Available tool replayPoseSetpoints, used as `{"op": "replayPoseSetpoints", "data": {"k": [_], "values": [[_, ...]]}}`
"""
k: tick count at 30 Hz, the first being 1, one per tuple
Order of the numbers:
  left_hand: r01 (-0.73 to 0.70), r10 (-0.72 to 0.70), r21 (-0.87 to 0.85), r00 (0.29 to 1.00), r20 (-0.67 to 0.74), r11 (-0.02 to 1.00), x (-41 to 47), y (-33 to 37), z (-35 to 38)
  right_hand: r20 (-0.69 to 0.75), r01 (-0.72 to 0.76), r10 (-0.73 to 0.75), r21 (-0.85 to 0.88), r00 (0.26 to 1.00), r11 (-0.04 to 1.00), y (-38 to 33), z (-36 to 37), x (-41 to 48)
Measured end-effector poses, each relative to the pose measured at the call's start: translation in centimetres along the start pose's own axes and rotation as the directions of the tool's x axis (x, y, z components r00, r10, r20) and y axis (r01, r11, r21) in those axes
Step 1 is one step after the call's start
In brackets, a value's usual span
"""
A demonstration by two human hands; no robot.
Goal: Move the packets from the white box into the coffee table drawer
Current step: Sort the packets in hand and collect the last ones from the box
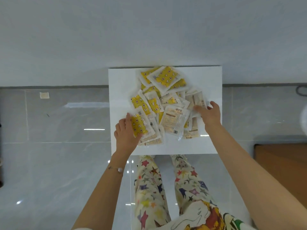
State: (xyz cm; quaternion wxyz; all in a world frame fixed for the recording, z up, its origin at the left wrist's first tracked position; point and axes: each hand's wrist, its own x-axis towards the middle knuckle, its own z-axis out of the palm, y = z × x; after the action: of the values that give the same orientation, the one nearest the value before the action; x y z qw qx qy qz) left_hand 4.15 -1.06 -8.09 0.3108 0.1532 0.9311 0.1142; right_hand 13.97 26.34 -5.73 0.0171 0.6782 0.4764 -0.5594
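Observation:
A white box [209, 80] sits against the wall, seen from above. A heap of several packets [163, 103] lies on it, some yellow with a small pattern, others pale beige with print. My left hand [125, 133] rests at the heap's lower left, its fingers closed around a yellow packet [138, 124] and the packets under it. My right hand [210, 113] reaches in from the right, fingers spread and touching a beige packet [196, 99] at the heap's right edge. No drawer is in view.
Glossy grey floor tiles [58, 163] surround the box. A wooden surface [282, 165] shows at the right edge. A small pale square [44, 95] lies on the floor at left. A dark cable [300, 91] curls at far right. My patterned trouser legs [166, 188] stand before the box.

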Motion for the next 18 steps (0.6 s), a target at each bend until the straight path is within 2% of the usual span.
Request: {"op": "replayPoseSetpoints", "data": {"k": [4, 12, 18], "values": [[-0.012, 0.012, 0.036, 1.000, 0.017, 0.999, -0.4, -0.2, 0.0, -0.018, 0.067, -0.067, 0.025, 0.998, 0.997, 0.1, -0.9, -0.5], [-0.149, 0.142, 0.124, 0.988, 0.065, 0.981, -3.3, -1.7, 1.5, -0.091, 0.138, -0.114, 0.326, 0.989, 0.935, 0.0, -3.4, -1.8], [-0.187, 0.186, -0.023, 0.981, -0.056, 0.982, -4.7, -1.8, 2.4, -0.109, 0.190, -0.159, 0.426, 0.981, 0.885, -0.6, -4.8, -3.3]]}}
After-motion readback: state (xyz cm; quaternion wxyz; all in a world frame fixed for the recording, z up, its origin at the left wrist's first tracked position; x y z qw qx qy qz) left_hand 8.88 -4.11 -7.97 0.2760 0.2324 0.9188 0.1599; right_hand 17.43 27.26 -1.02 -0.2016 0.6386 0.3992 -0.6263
